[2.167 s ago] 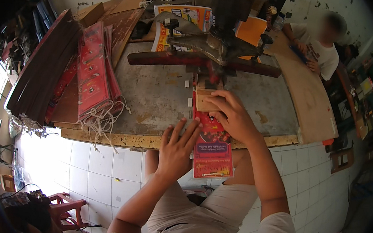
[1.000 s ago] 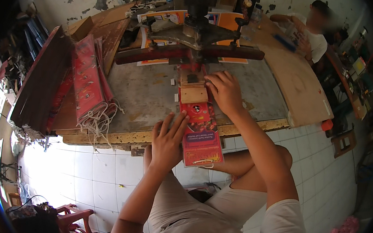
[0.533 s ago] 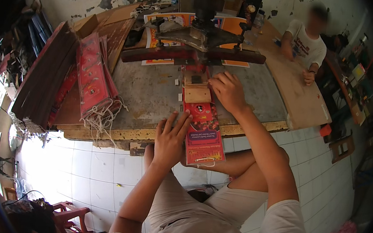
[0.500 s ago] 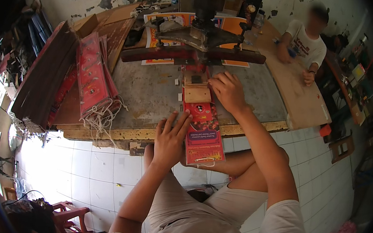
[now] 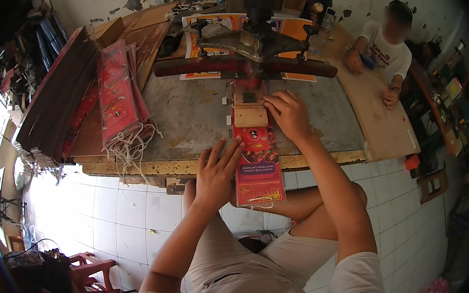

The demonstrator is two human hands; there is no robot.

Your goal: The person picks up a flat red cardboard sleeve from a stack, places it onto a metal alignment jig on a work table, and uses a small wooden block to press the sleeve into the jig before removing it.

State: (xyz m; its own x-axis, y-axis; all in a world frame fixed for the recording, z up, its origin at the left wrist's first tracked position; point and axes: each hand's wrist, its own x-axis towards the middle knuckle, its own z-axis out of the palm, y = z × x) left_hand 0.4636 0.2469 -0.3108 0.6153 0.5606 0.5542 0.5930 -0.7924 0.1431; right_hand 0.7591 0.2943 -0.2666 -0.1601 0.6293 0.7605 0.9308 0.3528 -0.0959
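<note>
A long red printed strip with a white cord at its near end [image 5: 257,168] lies on the metal worktop and overhangs its front edge. My left hand [image 5: 219,173] rests along the strip's left side, fingers stretched out, fingertips on its edge. On the strip's far part sits a pale wooden block [image 5: 251,118] with a dark small piece behind it. The fingers of my right hand [image 5: 288,115] are bent together at the block's right far edge. Just beyond hangs the dark crossbar of a press [image 5: 300,67]. Its lower side hides the strip's far end.
Several red corded strips [image 5: 119,94] are stacked at left, beside a tall dark stack [image 5: 55,94]. Orange printed sheets [image 5: 207,41] lie behind the press. At right, another person [image 5: 384,56] sits by a brown board [image 5: 381,123]. A red stool [image 5: 92,273] stands lower left.
The whole view has shifted slightly. Both my hands keep their places on the strip and the block. The other person's head and hands have moved a little.
</note>
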